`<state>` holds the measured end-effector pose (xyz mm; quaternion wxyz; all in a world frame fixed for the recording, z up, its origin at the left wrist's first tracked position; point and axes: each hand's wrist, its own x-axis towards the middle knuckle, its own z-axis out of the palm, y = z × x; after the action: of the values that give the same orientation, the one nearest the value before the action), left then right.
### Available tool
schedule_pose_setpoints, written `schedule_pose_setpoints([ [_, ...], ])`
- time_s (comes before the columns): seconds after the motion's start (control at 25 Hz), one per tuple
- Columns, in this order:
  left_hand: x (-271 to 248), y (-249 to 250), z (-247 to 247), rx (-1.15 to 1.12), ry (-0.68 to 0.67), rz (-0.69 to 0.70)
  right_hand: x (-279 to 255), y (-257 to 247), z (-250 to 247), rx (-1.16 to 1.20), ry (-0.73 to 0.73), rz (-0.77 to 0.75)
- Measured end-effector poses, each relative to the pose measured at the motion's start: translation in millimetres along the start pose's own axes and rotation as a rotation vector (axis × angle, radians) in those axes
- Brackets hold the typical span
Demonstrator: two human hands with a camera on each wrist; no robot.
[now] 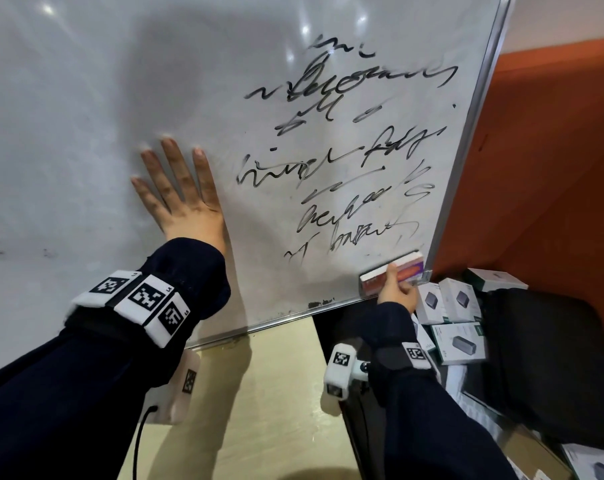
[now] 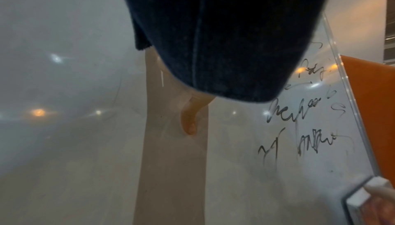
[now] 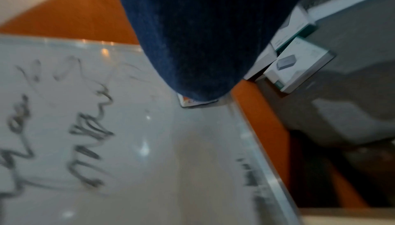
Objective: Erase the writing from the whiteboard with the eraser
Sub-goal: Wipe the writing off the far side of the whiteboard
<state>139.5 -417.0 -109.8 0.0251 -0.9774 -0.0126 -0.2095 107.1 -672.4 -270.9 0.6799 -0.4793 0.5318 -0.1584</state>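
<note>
The whiteboard [image 1: 85, 133] leans in front of me, with black scribbled writing [image 1: 349, 150] down its right half. My left hand [image 1: 179, 195] lies flat on the board, fingers spread, just left of the writing. My right hand [image 1: 395, 289] grips the eraser [image 1: 390, 271], a white block with an orange and purple label, pressed to the board's lower right corner below the last line of writing. In the left wrist view the sleeve hides most of the hand; one finger [image 2: 189, 120] shows, and the eraser [image 2: 363, 195] sits at the bottom right. In the right wrist view only a sliver of the eraser [image 3: 192, 102] shows under the sleeve.
An orange wall [image 1: 543, 168] stands behind the board's right edge. Several white product boxes [image 1: 460, 306] are piled beside a black chair [image 1: 543, 358] at lower right. A pale tabletop [image 1: 276, 393] lies under the board's bottom edge.
</note>
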Motion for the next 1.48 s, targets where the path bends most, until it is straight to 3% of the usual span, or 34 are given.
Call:
schedule_pose_setpoints([
  [0.08, 0.6, 1.7, -1.8, -0.002, -0.013, -0.007, 5.1, -12.1, 0.1, 0.01, 0.03, 0.04],
  [0.24, 0.7, 2.8, -0.8, -0.006, -0.002, -0.005, 8.9, -12.0, 13.2, 0.051, -0.03, -0.103],
  [0.36, 0.1, 1.9, -1.2, -0.014, 0.0, -0.008, 21.4, 18.8, 2.6, -0.004, -0.032, 0.014],
  [0.48, -0.1, 3.0, -2.2, -0.013, -0.021, -0.013, 27.7, 6.9, -4.9, -0.039, 0.032, 0.073],
  [0.64, 0.8, 1.5, -1.1, -0.022, 0.004, -0.003, 28.7, -6.6, 3.3, 0.002, -0.008, -0.078],
  [0.76, 0.1, 1.2, -0.9, -0.028, 0.008, -0.006, 32.9, 15.9, -4.9, -0.078, 0.008, -0.001],
  [0.92, 0.9, 1.4, 0.2, -0.031, 0.011, -0.006, 30.2, 3.9, -6.2, -0.1, 0.019, 0.102],
  [1.2, 0.9, 0.4, -0.7, -0.048, 0.004, 0.008, 27.1, 12.7, -0.8, -0.056, 0.002, 0.143],
  [1.36, 0.3, 1.7, -1.9, -0.049, -0.009, 0.004, 27.1, -11.4, 10.6, 0.03, -0.008, -0.017],
  [1.48, -0.7, 1.1, -3.1, -0.054, -0.018, 0.002, 32.3, -0.3, 4.4, 0.021, 0.012, 0.015],
])
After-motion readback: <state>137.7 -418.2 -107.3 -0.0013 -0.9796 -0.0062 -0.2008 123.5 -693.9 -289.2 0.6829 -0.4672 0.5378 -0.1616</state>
